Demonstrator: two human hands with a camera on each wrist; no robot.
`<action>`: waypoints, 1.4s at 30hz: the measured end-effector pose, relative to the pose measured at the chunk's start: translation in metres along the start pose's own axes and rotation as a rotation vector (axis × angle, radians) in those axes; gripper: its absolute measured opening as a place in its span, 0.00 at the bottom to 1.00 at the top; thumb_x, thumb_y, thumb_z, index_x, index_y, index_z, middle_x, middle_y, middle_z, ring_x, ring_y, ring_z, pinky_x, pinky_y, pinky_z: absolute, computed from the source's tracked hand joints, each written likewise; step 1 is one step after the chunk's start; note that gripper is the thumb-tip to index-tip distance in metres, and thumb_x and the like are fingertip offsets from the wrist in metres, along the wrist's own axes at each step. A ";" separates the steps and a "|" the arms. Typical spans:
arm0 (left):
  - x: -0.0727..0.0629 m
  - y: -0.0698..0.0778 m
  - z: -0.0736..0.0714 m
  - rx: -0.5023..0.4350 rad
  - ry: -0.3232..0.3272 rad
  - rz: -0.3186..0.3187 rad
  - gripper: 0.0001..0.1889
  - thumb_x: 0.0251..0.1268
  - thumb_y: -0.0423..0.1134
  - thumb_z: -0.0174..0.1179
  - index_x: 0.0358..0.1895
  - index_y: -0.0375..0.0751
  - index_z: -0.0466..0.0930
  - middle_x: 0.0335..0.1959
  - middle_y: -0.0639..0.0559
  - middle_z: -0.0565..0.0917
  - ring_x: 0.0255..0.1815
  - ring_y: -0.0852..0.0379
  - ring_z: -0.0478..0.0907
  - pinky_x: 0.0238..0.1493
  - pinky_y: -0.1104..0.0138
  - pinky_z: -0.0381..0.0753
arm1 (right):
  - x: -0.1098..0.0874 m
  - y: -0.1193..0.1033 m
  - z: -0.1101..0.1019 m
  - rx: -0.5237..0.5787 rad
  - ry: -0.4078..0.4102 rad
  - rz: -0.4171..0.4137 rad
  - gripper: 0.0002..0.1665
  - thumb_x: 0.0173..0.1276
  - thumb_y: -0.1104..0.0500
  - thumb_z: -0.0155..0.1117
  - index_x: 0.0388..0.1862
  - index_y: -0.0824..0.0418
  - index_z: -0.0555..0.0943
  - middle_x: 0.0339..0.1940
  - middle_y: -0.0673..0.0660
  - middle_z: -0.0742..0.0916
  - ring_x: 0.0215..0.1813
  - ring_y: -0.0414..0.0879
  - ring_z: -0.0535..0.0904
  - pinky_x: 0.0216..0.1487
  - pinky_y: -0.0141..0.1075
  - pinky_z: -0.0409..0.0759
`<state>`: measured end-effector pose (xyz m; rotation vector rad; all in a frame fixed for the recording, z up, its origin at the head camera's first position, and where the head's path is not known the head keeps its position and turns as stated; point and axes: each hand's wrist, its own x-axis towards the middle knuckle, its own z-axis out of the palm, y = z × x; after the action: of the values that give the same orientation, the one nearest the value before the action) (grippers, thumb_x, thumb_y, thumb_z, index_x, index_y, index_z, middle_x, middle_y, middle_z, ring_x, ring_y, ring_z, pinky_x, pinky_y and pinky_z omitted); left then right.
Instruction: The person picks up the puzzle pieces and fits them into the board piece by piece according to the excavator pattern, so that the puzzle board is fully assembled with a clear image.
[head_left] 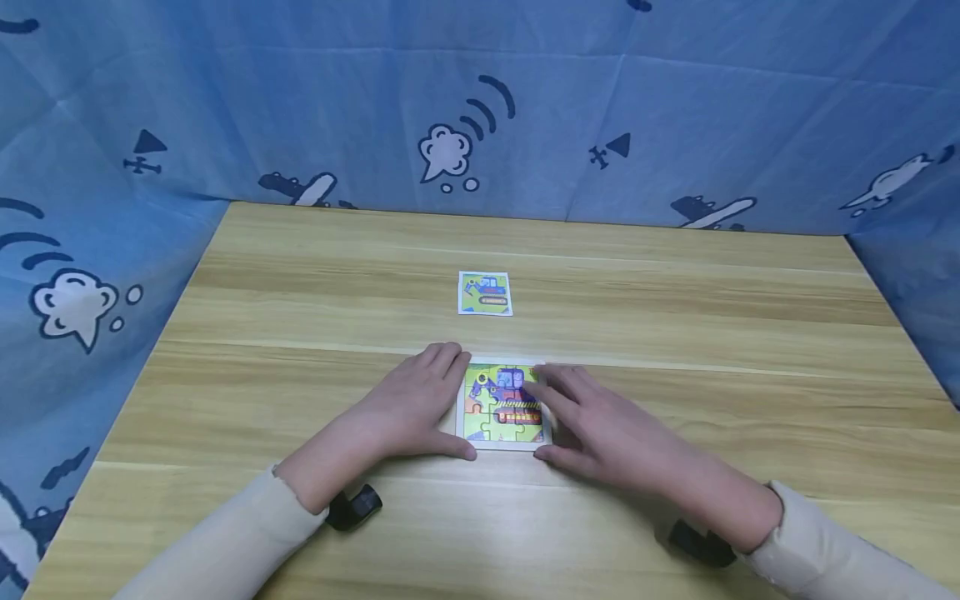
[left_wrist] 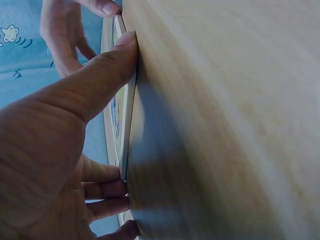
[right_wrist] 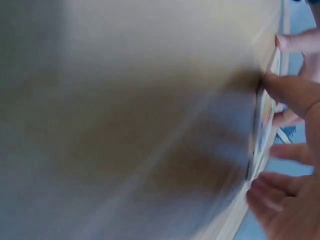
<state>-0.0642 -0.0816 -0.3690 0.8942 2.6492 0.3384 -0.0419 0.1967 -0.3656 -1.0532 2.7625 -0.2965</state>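
A small jigsaw puzzle (head_left: 501,417) in a white frame lies on the wooden table, its interlocking pieces showing a purple and red excavator on yellow-green. My left hand (head_left: 412,404) holds its left side, thumb on the front edge and fingers reaching along to the far corner. From the other side my right hand (head_left: 607,425) grips the frame, with the thumb at the near right corner and fingertips at the far right one. The right index finger (head_left: 551,400) reaches over the pieces. In the left wrist view the left thumb (left_wrist: 107,67) presses against the frame's rim.
Beyond the puzzle lies a small square card (head_left: 485,293) with a similar excavator picture. Blue patterned cloth (head_left: 337,100) hangs behind and beside the wooden table (head_left: 300,292). A black camera band (head_left: 354,507) sits on the left wrist, another (head_left: 701,543) on the right.
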 end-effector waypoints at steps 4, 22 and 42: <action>-0.002 -0.001 0.000 0.000 -0.002 0.000 0.64 0.52 0.72 0.72 0.80 0.29 0.57 0.76 0.36 0.66 0.78 0.40 0.64 0.81 0.49 0.67 | 0.004 0.005 -0.001 0.075 -0.075 0.101 0.57 0.64 0.32 0.73 0.82 0.59 0.65 0.84 0.61 0.67 0.83 0.59 0.66 0.75 0.53 0.75; 0.015 -0.032 -0.016 0.003 0.006 -0.100 0.63 0.51 0.70 0.75 0.82 0.32 0.56 0.77 0.39 0.66 0.77 0.42 0.65 0.76 0.47 0.71 | 0.057 0.017 -0.012 0.159 -0.145 0.153 0.57 0.61 0.38 0.79 0.80 0.63 0.67 0.85 0.62 0.64 0.85 0.60 0.62 0.79 0.53 0.71; 0.015 -0.031 -0.008 -0.048 -0.013 -0.119 0.65 0.55 0.70 0.72 0.85 0.35 0.48 0.82 0.38 0.60 0.81 0.42 0.60 0.78 0.46 0.68 | 0.051 0.024 -0.009 0.224 -0.132 0.184 0.59 0.66 0.36 0.73 0.85 0.59 0.59 0.88 0.62 0.59 0.86 0.61 0.58 0.79 0.56 0.70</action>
<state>-0.0954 -0.0971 -0.3755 0.7179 2.6558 0.3635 -0.0966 0.1814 -0.3668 -0.7324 2.6093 -0.4782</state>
